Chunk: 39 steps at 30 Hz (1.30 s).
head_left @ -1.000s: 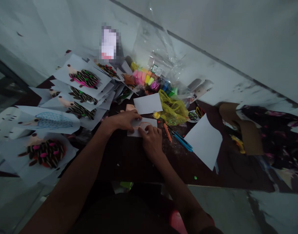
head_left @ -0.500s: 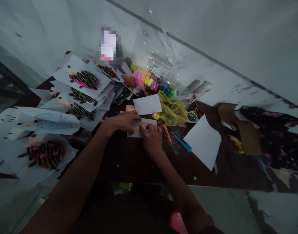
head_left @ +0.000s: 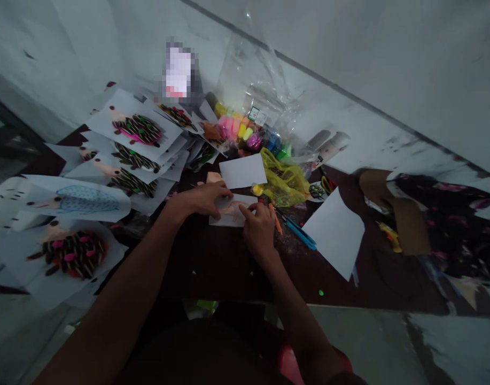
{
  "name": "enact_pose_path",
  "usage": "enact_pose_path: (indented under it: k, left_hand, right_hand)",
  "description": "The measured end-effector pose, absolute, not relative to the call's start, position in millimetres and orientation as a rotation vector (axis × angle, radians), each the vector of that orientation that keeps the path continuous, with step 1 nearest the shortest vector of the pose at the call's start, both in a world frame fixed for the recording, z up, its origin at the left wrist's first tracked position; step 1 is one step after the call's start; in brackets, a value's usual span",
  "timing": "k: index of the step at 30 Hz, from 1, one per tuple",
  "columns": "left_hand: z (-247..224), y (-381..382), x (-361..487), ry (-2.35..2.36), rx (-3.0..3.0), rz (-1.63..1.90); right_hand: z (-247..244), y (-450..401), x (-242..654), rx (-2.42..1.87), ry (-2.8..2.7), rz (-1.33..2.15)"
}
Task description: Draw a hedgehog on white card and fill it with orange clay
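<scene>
A small white paper card (head_left: pixel 231 211) lies on the dark worktable (head_left: pixel 212 267), just above the middle of the frame, with both hands on it. A pale orange-pink outline, drawn or cut, shows on its surface, partly hidden by the fingers. The left hand (head_left: pixel 200 199) lies nearly flat with its fingers extended, resting on the card's left part and gripping nothing. The right hand (head_left: pixel 261 227) is curled, its fingertips (head_left: pixel 245 210) down on the card's right part; whether they pinch anything, I cannot tell. An orange-handled tool (head_left: pixel 275 220) lies just beside the right hand, and blue-handled scissors (head_left: pixel 298 235) lie further right. A blank white sheet (head_left: pixel 242 171) sits just above the card, near a yellow plastic bag (head_left: pixel 282 182). Paper hedgehog pictures (head_left: pixel 138 129) crowd the upper left.
</scene>
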<state>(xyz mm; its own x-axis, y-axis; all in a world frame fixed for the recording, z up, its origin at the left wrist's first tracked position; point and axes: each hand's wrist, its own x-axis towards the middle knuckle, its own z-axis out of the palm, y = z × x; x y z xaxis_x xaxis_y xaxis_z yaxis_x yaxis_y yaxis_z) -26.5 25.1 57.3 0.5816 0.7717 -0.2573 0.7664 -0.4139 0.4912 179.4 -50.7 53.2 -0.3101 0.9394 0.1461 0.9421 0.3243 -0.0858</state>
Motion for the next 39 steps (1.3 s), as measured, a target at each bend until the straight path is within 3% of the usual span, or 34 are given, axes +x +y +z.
enact_pose_path:
  k: [39]
  left_hand:
    - [58, 26, -30, 1.179, 2.224, 0.024]
  right_hand:
    - [54, -55, 174, -1.613, -2.603, 0.049]
